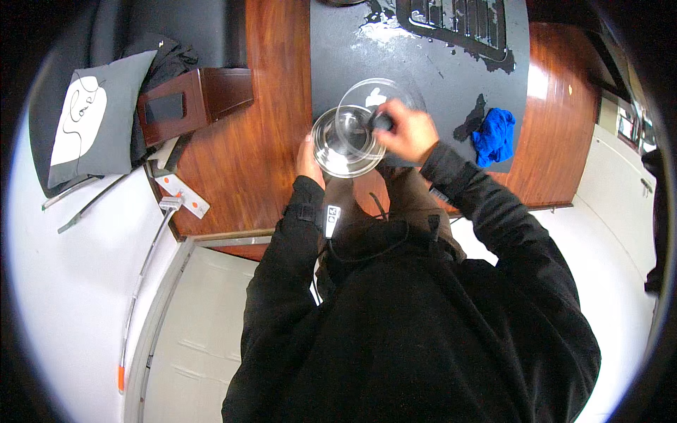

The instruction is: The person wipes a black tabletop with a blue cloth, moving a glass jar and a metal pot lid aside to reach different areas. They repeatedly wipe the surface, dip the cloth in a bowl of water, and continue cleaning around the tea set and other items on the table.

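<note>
A shiny round metal pot (pixel 338 163) is directly before me, over my knees at the near edge of a dark grey surface (pixel 338 58). Its left side rests against the fingers of my left hand (pixel 311 165), which holds it by the wall. My right hand (pixel 410 132), slightly blurred, grips the black knob (pixel 382 121) of a clear glass lid (pixel 374 97). That lid overlaps the pot's right part and reaches past its far rim. Whether lid and rim touch, I cannot tell. The pot's bottom is partly seen through the glass.
A crumpled blue cloth (pixel 494 137) lies to the right beside a wet patch. Farther off, a black ribbed tray (pixel 460 26) sits among water. On the left are a brown wooden box (pixel 193 103), a grey cushion (pixel 98 121) and a flat mop (pixel 182 195) on the wood floor (pixel 238 174).
</note>
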The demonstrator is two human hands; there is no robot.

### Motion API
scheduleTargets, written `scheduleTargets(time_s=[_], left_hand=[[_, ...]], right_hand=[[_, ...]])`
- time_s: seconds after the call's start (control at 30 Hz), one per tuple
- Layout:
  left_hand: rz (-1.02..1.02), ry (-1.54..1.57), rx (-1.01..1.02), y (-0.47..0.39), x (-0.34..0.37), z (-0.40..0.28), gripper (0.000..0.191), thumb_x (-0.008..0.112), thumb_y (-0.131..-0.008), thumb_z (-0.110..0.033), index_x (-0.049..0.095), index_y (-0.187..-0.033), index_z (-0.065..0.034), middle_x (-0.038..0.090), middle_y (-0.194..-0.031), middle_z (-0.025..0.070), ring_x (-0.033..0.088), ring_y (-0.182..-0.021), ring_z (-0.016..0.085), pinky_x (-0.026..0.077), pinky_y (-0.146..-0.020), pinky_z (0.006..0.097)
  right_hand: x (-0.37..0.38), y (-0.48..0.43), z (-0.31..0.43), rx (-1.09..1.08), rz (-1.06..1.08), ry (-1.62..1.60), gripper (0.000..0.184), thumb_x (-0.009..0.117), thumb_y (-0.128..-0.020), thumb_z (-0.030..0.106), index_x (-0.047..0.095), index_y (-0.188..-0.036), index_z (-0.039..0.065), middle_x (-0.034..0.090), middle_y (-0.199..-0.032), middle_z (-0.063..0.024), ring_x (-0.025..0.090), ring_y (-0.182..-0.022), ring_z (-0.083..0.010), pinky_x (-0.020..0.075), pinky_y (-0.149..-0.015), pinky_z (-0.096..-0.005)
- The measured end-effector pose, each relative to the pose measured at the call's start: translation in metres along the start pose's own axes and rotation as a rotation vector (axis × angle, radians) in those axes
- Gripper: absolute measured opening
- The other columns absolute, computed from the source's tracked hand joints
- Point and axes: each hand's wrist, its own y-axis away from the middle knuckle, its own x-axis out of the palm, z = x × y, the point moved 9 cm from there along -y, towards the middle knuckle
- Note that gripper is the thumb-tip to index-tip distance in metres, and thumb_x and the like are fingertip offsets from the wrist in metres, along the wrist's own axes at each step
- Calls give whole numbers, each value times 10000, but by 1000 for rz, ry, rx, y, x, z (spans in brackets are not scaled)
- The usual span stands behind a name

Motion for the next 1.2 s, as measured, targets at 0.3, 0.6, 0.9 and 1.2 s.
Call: scheduleTargets(time_s=[0.3,0.6,0.9,1.2], left_hand=[[36,-179,4,11,14,-16,531,395,-1067,-400,476,-1428,-19,550,-1393,127,549,-1252,245,440,-1070,391],[28,-439,67,5,12,-17,440,404,-1065,-231,475,-1420,18,552,-1387,131,538,-1244,230,417,-1069,356],[-23,-609,77,-16,-8,-8,545,461,-1059,-381,522,-1378,57,579,-1358,151,548,-1222,239,405,-1055,346],[208,-316,57,8,39,0,567,537,-1011,-322,385,-1459,-10,501,-1407,167,518,-1266,276,433,-1067,432]], right_hand=[[83,22,37,-57,202,74,395,716,-776,304,584,-1098,116,708,-883,-172,706,-793,-364,569,-695,-476],[72,16,29,-4,141,48,414,706,-786,300,556,-1123,113,704,-820,-187,701,-808,-387,553,-709,-504],[18,29,-42,179,-348,-51,450,657,-883,363,631,-1195,40,645,-1150,-198,614,-1059,-366,510,-913,-412],[90,58,-77,565,-280,-628,597,530,-978,382,453,-1393,-41,539,-1354,-289,530,-1260,-414,405,-1074,-446]])
